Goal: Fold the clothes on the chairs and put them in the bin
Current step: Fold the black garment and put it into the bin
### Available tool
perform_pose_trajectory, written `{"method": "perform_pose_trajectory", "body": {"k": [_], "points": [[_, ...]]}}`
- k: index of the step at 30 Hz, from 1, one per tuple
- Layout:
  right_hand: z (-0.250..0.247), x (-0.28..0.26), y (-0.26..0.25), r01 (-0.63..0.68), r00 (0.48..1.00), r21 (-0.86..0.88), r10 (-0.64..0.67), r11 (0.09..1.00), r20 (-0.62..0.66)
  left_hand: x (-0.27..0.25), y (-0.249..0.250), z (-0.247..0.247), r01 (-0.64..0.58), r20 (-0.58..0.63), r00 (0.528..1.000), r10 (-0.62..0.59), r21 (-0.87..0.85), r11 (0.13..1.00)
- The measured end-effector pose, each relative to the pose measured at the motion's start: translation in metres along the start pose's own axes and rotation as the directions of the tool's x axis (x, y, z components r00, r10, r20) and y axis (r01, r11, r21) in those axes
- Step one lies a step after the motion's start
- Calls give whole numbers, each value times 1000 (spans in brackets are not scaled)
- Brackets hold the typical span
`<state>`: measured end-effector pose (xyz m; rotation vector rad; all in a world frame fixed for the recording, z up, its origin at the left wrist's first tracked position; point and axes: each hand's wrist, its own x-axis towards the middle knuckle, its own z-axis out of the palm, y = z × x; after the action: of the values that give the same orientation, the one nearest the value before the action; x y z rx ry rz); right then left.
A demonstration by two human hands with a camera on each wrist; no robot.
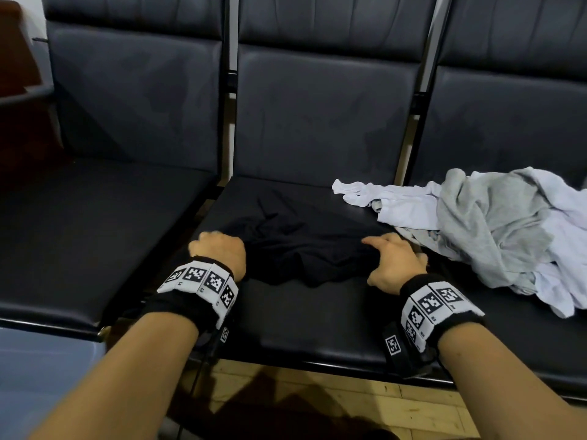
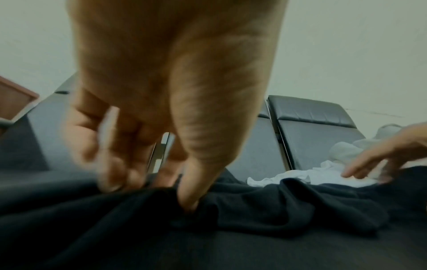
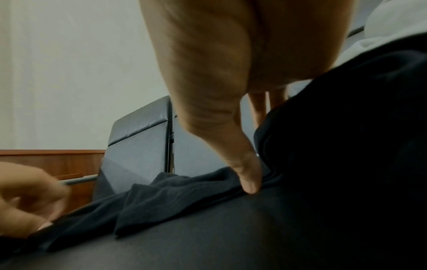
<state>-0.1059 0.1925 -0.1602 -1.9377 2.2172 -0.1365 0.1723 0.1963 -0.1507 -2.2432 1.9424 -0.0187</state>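
A crumpled black garment [image 1: 298, 246] lies on the middle chair seat [image 1: 301, 315]. My left hand [image 1: 219, 246] grips its left edge with curled fingers; in the left wrist view the thumb [image 2: 189, 201] digs into the black cloth [image 2: 277, 204]. My right hand [image 1: 386, 254] holds the garment's right edge. The right wrist view shows its thumb [image 3: 249, 184] pressing a fold of the cloth [image 3: 175, 193], with the fingers behind that fold. A heap of white and grey clothes [image 1: 495, 230] sprawls over the right chair and onto the middle seat. No bin is in view.
The left chair seat [image 1: 79, 249] holds nothing. Brown wooden furniture [image 1: 19, 74] stands beyond it at far left. Wooden floor [image 1: 349, 401] shows below the seats' front edge, and a pale blue-grey surface [image 1: 38, 376] at lower left.
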Motion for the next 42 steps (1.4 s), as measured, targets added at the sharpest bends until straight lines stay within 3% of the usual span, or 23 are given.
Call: {"method": "perform_pose_trajectory", "body": {"k": [2, 4, 6, 9, 12, 15, 17, 19, 22, 24, 26, 27, 29, 31, 34, 36, 40, 42], "points": [[1, 3, 2, -21, 1000, 91, 19, 996, 20, 0, 7, 2, -193, -144, 974, 177, -106, 975], [1, 5, 3, 24, 999, 219, -14, 975, -48, -2, 16, 1, -409, -226, 908, 352, -297, 863], [-1, 5, -1, 157, 985, 390, -115, 907, -127, -8, 28, -1, -518, -197, 852, 486, -462, 720], [-12, -6, -20, 336, 942, 599, -277, 727, -191, -15, 44, 4, -538, -73, 806, 587, -504, 676], [-21, -20, -36, 408, 902, 716, -373, 566, -220, -24, 58, -3, -475, -103, 832, 546, -643, 601], [-24, -27, -43, 441, 889, 718, -374, 539, -265, -30, 66, -18, -558, -356, 820, 449, -675, 483], [-28, -29, -42, 380, 920, 771, -294, 512, -258, -30, 62, -24, -581, -434, 811, 392, -676, 452], [-34, -29, -34, 255, 954, 831, -267, 495, -133, -29, 52, -30, -552, -439, 833, 336, -707, 442], [-37, -29, -23, 209, 939, 703, -341, 680, 52, -19, 34, -35, -468, -443, 880, 170, -750, 467], [-33, -29, -20, 207, 968, 568, -250, 797, -1, -11, 20, -34, -382, -370, 923, 109, -834, 398], [-31, -26, -18, 194, 980, 561, -131, 805, -151, -5, 10, -31, -300, -286, 954, 88, -902, 311], [-32, -25, -17, 194, 976, 626, -84, 755, -201, -5, 6, -31, -265, -253, 964, 80, -924, 275], [-34, -22, -16, 171, 979, 826, 4, 538, -205, -6, 1, -32, -224, -211, 974, 80, -949, 221], [-35, -21, -15, 124, 987, 940, 62, 319, -151, -9, -2, -36, -189, -165, 978, 131, -960, 204], [-38, -23, -18, 112, 992, 981, 48, 157, -120, -11, -6, -38, -95, -47, 981, 190, -962, 254], [-41, -27, -21, 81, 997, 996, 2, 46, -82, -11, -8, -34, -47, 33, 976, 215, -933, 357], [-46, -35, -31, 71, 988, 997, -136, 10, -69, -15, -8, -31, -85, 52, 969, 242, -849, 522], [-45, -38, -38, 77, 957, 997, -280, 8, -72, -19, -3, -33, -162, 0, 941, 339, -878, 450]]}}
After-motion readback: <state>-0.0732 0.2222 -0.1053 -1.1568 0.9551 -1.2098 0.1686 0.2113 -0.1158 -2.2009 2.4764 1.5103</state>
